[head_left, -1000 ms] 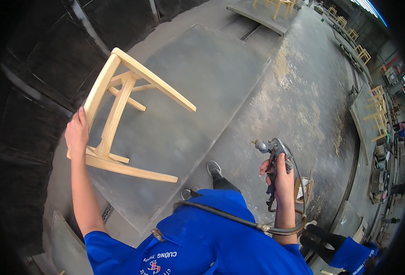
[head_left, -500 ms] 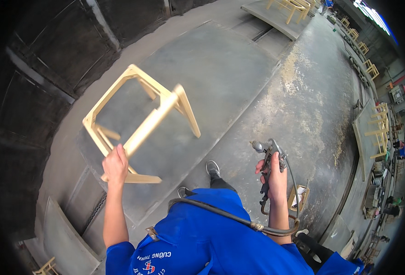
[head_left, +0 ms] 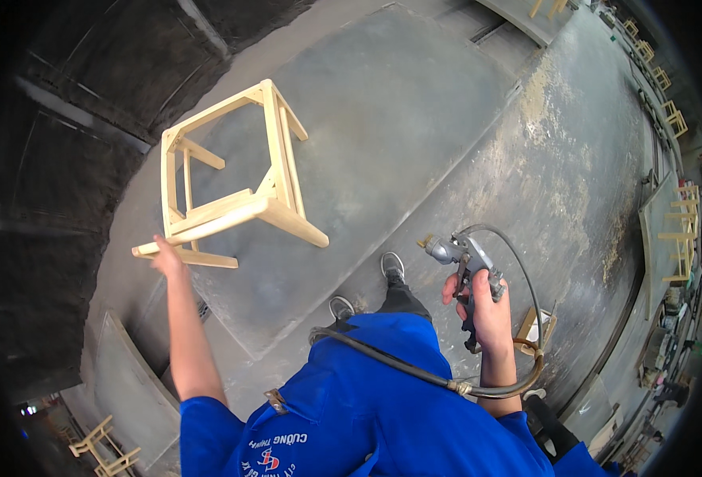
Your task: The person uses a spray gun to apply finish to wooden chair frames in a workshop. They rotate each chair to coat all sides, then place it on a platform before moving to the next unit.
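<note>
My left hand [head_left: 168, 258] is closed round one end of a pale, unpainted wooden chair frame [head_left: 274, 147], at the frame's near left corner. The frame has an open seat and short legs, and it stands tilted over the grey board. In my right hand [head_left: 490, 314] is a metal spray gun [head_left: 474, 256], its nozzle aimed left, towards the frame but well apart from it. My fingers wrap its handle; whether the trigger is pressed I cannot tell. A thin dark tube loops from the gun, and a thicker hose [head_left: 398, 366] crosses in front of my blue shirt.
A wide grey board [head_left: 382, 119] lies under the chair frame, with dark panels [head_left: 73, 175] along the left. A small open box [head_left: 535, 330] sits on the stained floor beyond my right arm. More wooden frames stand at the right [head_left: 682, 230] and lower left.
The chair frame has turned, so its open seat and legs now face differently. My left hand has shifted left with its end. The spray gun stays in my right hand, turned slightly.
</note>
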